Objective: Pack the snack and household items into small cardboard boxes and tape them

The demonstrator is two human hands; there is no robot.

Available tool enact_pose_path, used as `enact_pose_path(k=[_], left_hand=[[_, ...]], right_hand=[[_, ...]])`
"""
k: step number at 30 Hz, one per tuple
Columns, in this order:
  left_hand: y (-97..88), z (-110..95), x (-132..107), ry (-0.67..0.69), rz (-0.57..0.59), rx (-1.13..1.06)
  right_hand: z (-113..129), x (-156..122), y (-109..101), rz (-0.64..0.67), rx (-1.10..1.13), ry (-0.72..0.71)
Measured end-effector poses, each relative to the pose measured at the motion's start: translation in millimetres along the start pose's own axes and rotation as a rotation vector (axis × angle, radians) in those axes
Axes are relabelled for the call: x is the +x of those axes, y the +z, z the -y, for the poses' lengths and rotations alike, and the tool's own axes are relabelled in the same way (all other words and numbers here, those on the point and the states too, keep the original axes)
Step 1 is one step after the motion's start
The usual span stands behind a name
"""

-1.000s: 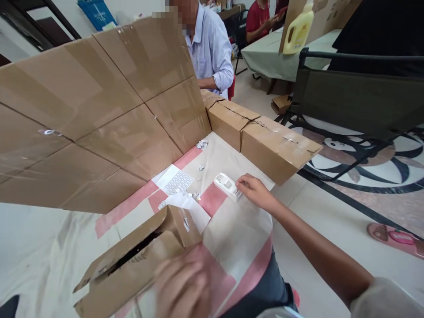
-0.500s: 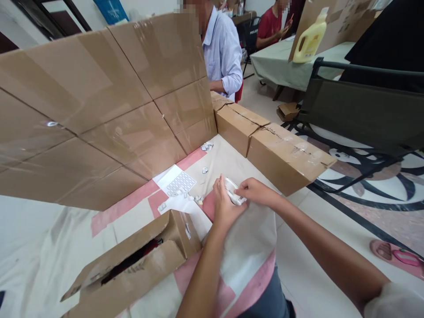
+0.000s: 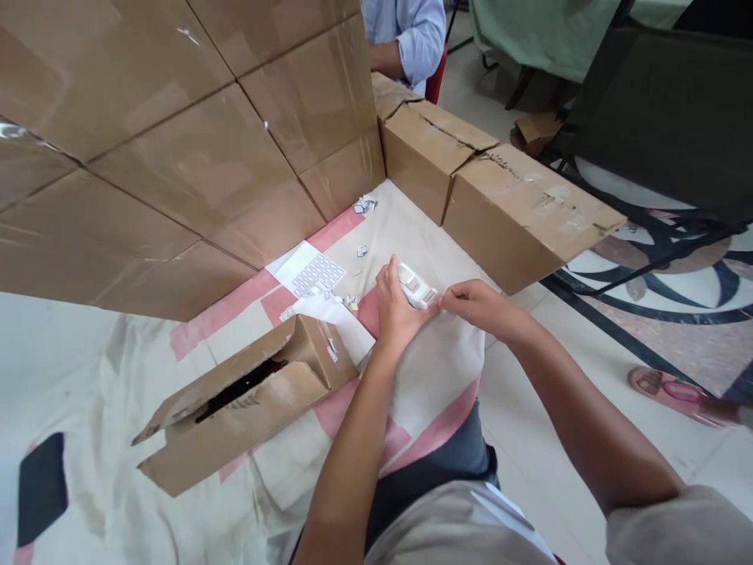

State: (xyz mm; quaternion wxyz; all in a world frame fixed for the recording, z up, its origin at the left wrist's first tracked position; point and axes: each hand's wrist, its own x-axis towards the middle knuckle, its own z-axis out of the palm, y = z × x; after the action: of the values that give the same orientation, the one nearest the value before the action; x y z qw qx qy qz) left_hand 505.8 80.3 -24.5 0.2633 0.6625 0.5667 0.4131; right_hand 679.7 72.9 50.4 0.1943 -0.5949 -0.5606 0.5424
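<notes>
My left hand [image 3: 397,306] is wrapped around a white rounded object [image 3: 415,286], longish, with raised or recessed patches on its face; its exact kind I cannot make out. Beside its lower right end, my right hand [image 3: 475,304] is closed in a pinch, fingertips close to the object. Whatever sits between those fingertips is too small to tell. Left of the hands lies a white sheet printed with rows of small outlined shapes [image 3: 318,275]. Small paper scraps [image 3: 348,301] are heaped at its lower edge, partly over another white sheet [image 3: 338,318].
A tall cardboard panel [image 3: 235,157] stands along the far left. Long cardboard boxes [image 3: 500,212] edge the right side. An open cardboard box [image 3: 247,400] lies near me on the cloth-covered table [image 3: 438,353]. Beyond the panel sits a person in a light blue shirt [image 3: 405,35].
My view has tipped downward. My right hand has drawn back slightly to the right from the white object, which now shows more of its face in my left hand.
</notes>
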Motion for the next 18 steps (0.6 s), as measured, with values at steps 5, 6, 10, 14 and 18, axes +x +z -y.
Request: enact_pose_path(k=[5, 6, 10, 14, 18], left_hand=[[-0.6, -1, 0, 0.007, -0.017, 0.009], [-0.5, 0, 0, 0.004, -0.019, 0.014], [0.3, 2, -1, 0.016, -0.025, 0.033], [0.6, 5, -1, 0.045, -0.028, 0.047], [1.3, 5, 0, 0.02, -0.048, 0.056]], right_hand=[[-26, -19, 5, -0.035, 0.009, 0.007], [-29, -19, 5, -0.037, -0.01, 0.012], [-37, -6, 8, -0.062, -0.104, 0.031], [-40, 8, 13, -0.113, -0.207, 0.033], [-44, 8, 15, -0.184, -0.257, 0.004]])
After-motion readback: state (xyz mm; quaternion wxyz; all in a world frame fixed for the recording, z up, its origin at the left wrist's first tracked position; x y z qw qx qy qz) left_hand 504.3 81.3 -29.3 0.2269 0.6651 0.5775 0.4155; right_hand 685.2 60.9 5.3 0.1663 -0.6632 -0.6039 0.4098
